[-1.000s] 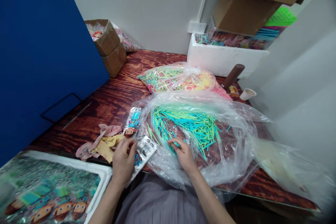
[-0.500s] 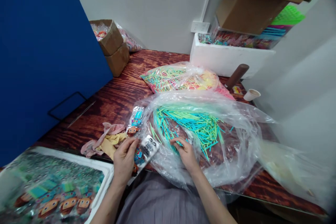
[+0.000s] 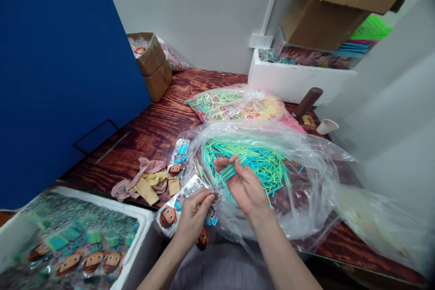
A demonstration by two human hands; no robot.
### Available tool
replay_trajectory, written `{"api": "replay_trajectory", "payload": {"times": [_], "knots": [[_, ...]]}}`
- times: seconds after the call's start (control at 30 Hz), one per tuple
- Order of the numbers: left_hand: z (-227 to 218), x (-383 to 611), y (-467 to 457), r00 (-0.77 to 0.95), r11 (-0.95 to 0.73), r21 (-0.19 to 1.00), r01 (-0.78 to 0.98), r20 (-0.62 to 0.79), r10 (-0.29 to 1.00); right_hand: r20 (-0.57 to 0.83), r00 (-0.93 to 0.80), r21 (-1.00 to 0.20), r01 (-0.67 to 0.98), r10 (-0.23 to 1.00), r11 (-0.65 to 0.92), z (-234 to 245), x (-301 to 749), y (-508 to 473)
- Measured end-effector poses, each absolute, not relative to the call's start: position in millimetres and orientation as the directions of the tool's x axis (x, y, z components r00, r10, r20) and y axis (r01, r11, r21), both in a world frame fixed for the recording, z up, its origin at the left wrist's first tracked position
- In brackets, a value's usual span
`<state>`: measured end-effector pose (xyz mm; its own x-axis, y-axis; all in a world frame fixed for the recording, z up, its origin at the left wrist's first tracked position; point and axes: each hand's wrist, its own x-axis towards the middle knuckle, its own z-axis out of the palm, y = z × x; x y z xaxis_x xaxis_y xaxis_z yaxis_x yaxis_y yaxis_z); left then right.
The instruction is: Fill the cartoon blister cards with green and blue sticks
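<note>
My right hand (image 3: 249, 190) is closed around a small bundle of thin green and blue sticks (image 3: 231, 170), palm turned up, above the open clear plastic bag (image 3: 316, 181). Loose sticks (image 3: 258, 156) of the same colours lie in that bag. My left hand (image 3: 192, 217) pinches the top of a clear packet with a cartoon figure (image 3: 211, 216), which hangs partly hidden behind the fingers. Under this hand, at the table edge, lie flat cartoon-printed packets (image 3: 168, 216). Another cartoon packet (image 3: 179, 156) rests on the table beside the bag.
A white foam box (image 3: 144, 231) of filled packets stands at lower left. Pink and yellow cloth scraps (image 3: 147, 186) lie nearby. Behind are a second bag of coloured sticks (image 3: 220, 104), a brown cylinder (image 3: 307, 103), a paper cup (image 3: 326, 127) and a white foam box (image 3: 288, 79).
My right hand has risen from the loose sticks and turned palm up with a bundle in it. My left hand has moved right, towards it, with a packet.
</note>
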<state>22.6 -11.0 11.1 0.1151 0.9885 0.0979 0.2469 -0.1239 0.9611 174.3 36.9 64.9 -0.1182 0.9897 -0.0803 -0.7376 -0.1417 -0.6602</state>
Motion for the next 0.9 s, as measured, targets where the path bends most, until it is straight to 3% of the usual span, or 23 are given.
{"api": "replay_trajectory", "payload": {"times": [0.13,0.43,0.57,0.67,0.8,0.9], "knots": [[13,23,-10,0.151,-0.124,0.961,0.248,0.088,0.985,-0.129,-0.179,-0.666,-0.713,0.975,-0.218,64,171,27],[9,23,-12,0.120,-0.155,0.961,0.227,0.131,0.984,-0.200,-0.157,-0.796,-0.549,0.967,-0.254,64,176,11],[12,25,-12,0.116,-0.162,0.966,0.201,0.141,0.983,-0.202,-0.200,-0.898,-0.353,0.959,-0.263,66,175,5],[14,25,-12,0.102,-0.163,0.971,0.176,0.147,0.984,-0.153,-0.218,-0.964,-0.183,0.964,-0.195,69,173,1],[15,22,-12,0.077,-0.144,0.978,0.147,0.134,0.988,-0.042,-0.108,-0.984,-0.166,0.993,-0.060,70,171,-4],[17,22,-12,0.073,-0.117,0.985,0.124,0.108,0.991,0.066,-0.058,-0.998,-0.012,0.996,0.066,69,170,-7]]}}
